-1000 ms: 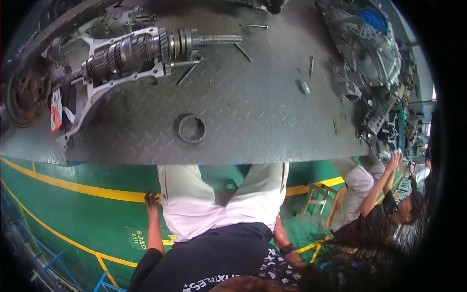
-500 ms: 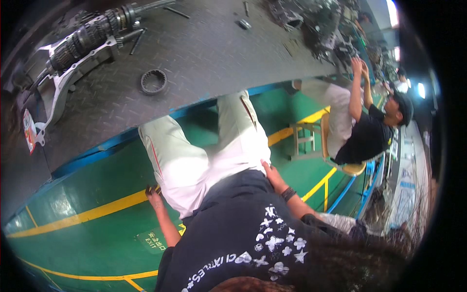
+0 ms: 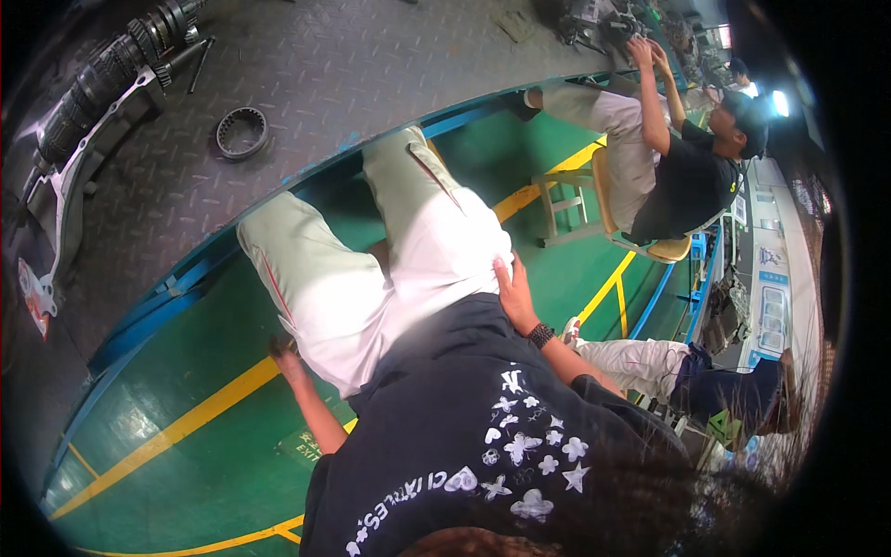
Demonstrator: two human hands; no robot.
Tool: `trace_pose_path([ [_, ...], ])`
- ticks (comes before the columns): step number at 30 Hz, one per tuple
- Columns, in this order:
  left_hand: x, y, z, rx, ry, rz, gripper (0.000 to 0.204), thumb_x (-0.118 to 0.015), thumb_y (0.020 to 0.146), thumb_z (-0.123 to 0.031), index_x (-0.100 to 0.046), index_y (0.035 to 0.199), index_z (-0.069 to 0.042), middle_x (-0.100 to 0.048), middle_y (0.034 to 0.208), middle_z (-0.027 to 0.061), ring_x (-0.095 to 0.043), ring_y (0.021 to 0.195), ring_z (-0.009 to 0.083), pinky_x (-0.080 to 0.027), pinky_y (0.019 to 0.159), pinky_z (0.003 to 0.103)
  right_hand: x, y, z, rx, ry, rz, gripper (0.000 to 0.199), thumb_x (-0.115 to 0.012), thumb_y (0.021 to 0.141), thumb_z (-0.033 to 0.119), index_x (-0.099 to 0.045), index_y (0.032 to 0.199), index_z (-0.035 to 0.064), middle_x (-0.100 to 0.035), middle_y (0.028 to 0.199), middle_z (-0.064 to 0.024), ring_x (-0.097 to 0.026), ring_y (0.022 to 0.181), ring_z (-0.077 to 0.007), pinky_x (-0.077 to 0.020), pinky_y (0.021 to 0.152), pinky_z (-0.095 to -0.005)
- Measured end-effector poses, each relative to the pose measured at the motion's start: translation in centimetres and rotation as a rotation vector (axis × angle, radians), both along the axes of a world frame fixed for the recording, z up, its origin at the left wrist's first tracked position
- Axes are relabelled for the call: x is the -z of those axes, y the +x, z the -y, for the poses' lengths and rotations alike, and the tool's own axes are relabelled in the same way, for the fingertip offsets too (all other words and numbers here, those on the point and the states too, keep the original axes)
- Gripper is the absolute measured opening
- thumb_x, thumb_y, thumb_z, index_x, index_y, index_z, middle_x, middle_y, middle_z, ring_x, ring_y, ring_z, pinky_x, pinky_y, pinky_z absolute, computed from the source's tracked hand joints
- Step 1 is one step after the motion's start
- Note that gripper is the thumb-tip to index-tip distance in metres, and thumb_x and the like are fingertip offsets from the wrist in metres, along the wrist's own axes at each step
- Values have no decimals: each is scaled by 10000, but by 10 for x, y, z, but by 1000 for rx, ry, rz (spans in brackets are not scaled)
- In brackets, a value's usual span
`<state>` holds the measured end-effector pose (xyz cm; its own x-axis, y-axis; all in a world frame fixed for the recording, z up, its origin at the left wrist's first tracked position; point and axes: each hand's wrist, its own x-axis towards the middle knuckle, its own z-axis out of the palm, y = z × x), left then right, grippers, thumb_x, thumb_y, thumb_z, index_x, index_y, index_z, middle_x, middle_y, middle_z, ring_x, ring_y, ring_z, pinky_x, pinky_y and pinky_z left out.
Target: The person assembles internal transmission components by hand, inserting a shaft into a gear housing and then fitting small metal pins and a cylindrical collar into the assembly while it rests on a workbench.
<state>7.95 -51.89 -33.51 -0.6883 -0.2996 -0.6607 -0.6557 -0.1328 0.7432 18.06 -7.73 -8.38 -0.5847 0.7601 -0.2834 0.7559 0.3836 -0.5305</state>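
I sit before a dark tread-patterned metal bench, with both arms lowered. My right hand (image 3: 516,294) lies on the side of my light trousers (image 3: 434,258) near the hip, its fingers stretched out and holding nothing. Beside my other thigh hangs my left hand (image 3: 291,360); its fingertips are dark and blurred, so their pose is unclear. Closest to me on the bench (image 3: 306,84) is a toothed metal ring (image 3: 243,133), lying flat. Further left, a gear shaft (image 3: 102,79) rests in a pale metal housing (image 3: 85,162).
A blue frame (image 3: 190,278) edges the bench. At its left end sits a red-and-white packet (image 3: 35,299). A seated co-worker (image 3: 682,176) handles metal parts (image 3: 608,23) at the far right. Behind my right arm is another person's light-trousered leg (image 3: 636,364). Yellow lines cross the green floor (image 3: 223,427).
The view has shifted, so the bench and its parts sit further up and left in the picture. More of the person behind my right arm shows. My hands stay by my thighs.
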Motion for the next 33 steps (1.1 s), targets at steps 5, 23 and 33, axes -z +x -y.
trace_pose_path([
  [5,7,10,4,76,-95,-12,626,-558,1012,-272,-445,1555,18,-638,1383,226,-678,1152,345,-572,938,432,13,-41,-58,-75,-180,263,933,-410,1067,695,-419,1544,-107,-559,1429,-348,-563,1321,-474,-429,1146,-475],
  [23,-1,8,15,-7,115,125,570,-591,1056,-269,-372,1543,-70,-660,1325,161,-677,1110,274,-550,923,395,63,-255,-117,-288,654,-147,192,-661,917,175,-803,969,58,-731,1078,-246,-698,918,-463,-567,872,-509],
  [33,-2,19,25,-26,117,130,562,-567,1074,-333,-394,1550,-89,-669,1299,133,-688,1062,250,-523,941,392,54,-119,-123,70,-857,85,633,-441,1113,544,-515,1554,96,-654,1457,-61,-621,1324,-215,-454,1181,-383],
])
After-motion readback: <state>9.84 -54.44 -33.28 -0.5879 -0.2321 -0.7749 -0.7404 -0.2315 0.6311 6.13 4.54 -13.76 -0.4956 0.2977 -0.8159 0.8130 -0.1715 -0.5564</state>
